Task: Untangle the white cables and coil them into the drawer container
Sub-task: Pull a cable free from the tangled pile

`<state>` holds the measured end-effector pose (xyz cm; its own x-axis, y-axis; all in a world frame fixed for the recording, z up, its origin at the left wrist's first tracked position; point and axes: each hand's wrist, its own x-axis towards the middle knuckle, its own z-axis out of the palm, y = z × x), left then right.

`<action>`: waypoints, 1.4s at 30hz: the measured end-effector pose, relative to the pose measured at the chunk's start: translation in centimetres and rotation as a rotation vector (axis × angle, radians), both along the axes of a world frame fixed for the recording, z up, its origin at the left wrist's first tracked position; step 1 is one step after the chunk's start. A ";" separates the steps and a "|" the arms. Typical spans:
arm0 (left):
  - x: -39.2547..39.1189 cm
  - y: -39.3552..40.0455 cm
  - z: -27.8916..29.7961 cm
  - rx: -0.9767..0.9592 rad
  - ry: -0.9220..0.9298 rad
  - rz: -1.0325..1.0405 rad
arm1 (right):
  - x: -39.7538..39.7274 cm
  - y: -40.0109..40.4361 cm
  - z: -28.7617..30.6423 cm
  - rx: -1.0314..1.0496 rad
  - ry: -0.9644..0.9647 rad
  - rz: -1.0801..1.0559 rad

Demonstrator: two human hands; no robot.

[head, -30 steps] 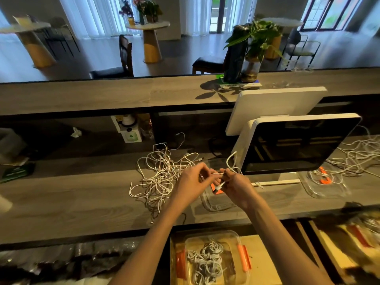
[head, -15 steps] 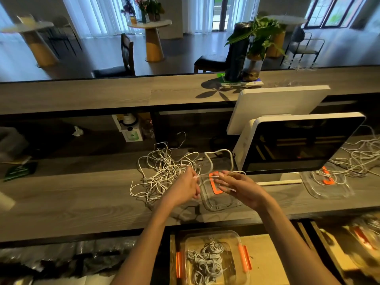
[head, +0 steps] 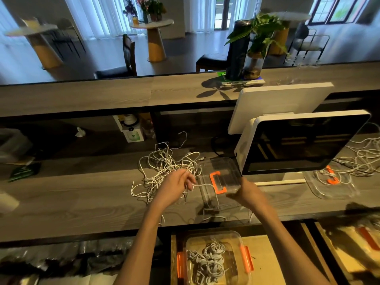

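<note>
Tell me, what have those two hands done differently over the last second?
They drew apart. A second ago both pinched one white cable close together over the counter. Now the left hand has pulled back toward the tangled pile, still holding the cable, and the right hand has shifted right onto the clear lid. The pile, monitor and drawer container stayed put.

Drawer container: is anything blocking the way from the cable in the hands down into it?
Nothing visible. The drawer container sits open-topped, no lid on it, with coiled cables already inside. The clear lid with the orange clip rests up on the counter, beside the left hand and right hand.
</note>
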<state>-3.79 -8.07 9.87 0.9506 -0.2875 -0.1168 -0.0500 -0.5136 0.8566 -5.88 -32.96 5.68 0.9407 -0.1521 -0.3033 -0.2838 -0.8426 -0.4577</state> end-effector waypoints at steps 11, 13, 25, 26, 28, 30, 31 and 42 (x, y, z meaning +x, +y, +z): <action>-0.3 0.1 -0.3 -0.128 0.131 0.213 | -0.3 3.9 -0.5 0.984 0.007 0.104; -0.6 0.0 -0.5 -0.138 0.151 0.296 | -0.8 4.0 -0.2 0.946 -0.090 0.114; -3.5 -2.1 -4.3 -0.770 0.276 0.507 | -6.0 2.1 -0.7 0.972 -0.290 0.029; -3.5 -2.3 -4.5 -0.883 0.318 0.543 | -6.2 2.0 -0.9 0.965 -0.290 0.030; -3.5 -2.5 -4.9 -1.087 0.417 0.626 | -6.6 1.7 -1.5 0.922 -0.259 0.076; -3.6 -2.8 -5.3 -1.167 0.477 0.685 | -6.9 1.5 -1.9 0.834 -0.189 0.179; -3.7 -2.8 -5.6 -1.152 0.487 0.693 | -7.1 1.4 -2.0 0.787 -0.160 0.233; -5.7 -4.6 -5.1 -0.398 0.548 0.226 | -7.2 2.9 -1.8 0.771 -0.326 0.143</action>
